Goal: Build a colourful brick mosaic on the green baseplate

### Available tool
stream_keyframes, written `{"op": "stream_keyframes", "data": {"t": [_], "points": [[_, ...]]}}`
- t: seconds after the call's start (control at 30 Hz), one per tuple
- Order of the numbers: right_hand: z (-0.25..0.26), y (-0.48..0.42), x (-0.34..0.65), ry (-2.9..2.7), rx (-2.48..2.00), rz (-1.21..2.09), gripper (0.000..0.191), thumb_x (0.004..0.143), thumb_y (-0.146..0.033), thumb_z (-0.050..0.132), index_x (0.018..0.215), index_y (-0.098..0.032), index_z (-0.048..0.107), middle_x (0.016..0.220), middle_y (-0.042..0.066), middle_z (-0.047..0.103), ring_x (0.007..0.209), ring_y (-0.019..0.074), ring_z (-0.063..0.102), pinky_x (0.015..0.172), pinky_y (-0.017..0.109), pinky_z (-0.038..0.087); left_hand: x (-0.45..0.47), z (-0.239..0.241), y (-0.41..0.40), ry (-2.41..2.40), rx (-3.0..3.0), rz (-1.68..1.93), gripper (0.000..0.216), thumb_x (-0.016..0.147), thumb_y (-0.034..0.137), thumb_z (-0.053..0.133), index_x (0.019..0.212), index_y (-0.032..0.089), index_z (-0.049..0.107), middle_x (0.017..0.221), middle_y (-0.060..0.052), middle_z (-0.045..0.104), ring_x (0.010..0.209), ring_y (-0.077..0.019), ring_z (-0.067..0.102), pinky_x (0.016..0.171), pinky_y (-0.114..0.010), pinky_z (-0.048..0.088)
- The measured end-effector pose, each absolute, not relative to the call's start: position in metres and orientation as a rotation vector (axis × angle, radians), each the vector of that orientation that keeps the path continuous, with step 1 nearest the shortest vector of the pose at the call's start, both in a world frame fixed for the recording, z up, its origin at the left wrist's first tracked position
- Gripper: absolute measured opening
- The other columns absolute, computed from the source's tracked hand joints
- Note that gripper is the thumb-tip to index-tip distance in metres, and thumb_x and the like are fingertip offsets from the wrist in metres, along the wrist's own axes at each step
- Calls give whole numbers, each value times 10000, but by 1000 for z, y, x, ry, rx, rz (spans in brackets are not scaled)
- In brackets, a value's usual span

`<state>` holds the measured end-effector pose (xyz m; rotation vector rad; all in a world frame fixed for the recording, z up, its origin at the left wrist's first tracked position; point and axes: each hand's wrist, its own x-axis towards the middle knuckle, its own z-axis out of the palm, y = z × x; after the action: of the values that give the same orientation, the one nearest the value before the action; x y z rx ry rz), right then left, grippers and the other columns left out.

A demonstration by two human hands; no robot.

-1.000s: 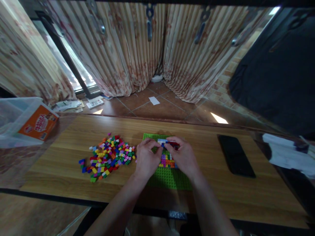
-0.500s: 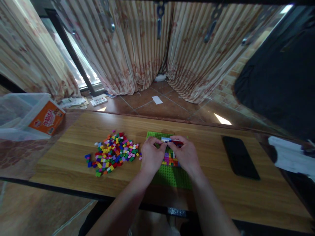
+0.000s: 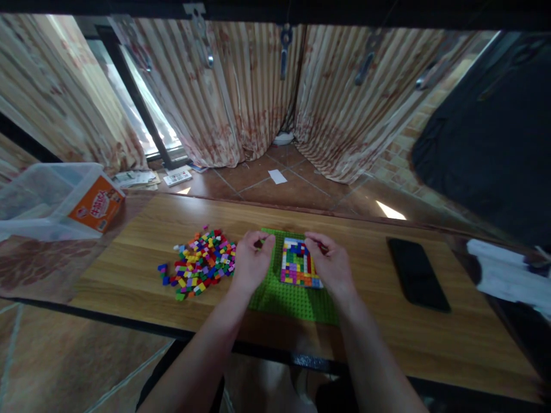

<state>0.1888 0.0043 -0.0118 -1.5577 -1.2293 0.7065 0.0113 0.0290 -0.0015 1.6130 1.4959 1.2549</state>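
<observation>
A green baseplate (image 3: 297, 307) lies on the wooden table, bearing a rectangular build of small multicoloured building bricks (image 3: 297, 269) around a gap near its middle. My left hand (image 3: 252, 261) hovers at the plate's left edge, thumb and forefinger curled together; anything between them is too small to make out. At the build's upper right is my right hand (image 3: 331, 264), its fingers closed around what looks like a red brick (image 3: 321, 246), mostly hidden. Left of my left hand spreads a pile of loose bricks (image 3: 206, 261) in many colours.
A black phone (image 3: 417, 275) lies on the table (image 3: 370, 338) to the right. Beyond the left end stands a clear plastic box (image 3: 55, 201) with an orange label. White papers (image 3: 508, 275) lie past the right end. Curtains (image 3: 241, 97) hang behind.
My hands, which met over the build's top edge, have drawn apart. The left moved left towards the pile, the right slightly right, uncovering the build. The view has shifted a little.
</observation>
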Motion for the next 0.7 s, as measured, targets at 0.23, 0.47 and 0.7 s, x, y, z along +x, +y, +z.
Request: {"op": "stream_keyframes", "data": {"t": [0.23,0.47,0.7], "points": [[4,2,200,-987,-1535,527,252,787,-389,642,848,-181,771,865,66,777,857,247,709,818,384,540,-48,8,44,1362,1720,1062,138,799,212,586,807,170,717,623,6,657,566,-126,584,534,-224,451],[7,2,198,-926,-1521,521,195,742,-356,693,784,-182,771,803,51,767,793,232,707,767,360,547,-85,22,33,1197,2071,735,164,763,107,622,839,199,733,863,-39,713,780,-157,642,726,-278,506],[7,2,193,-942,-1513,550,177,726,-349,703,776,-194,771,824,50,771,818,241,712,802,384,549,-77,19,21,1127,2314,569,102,746,130,720,779,226,735,934,-55,704,933,-209,639,870,-342,493]]}}
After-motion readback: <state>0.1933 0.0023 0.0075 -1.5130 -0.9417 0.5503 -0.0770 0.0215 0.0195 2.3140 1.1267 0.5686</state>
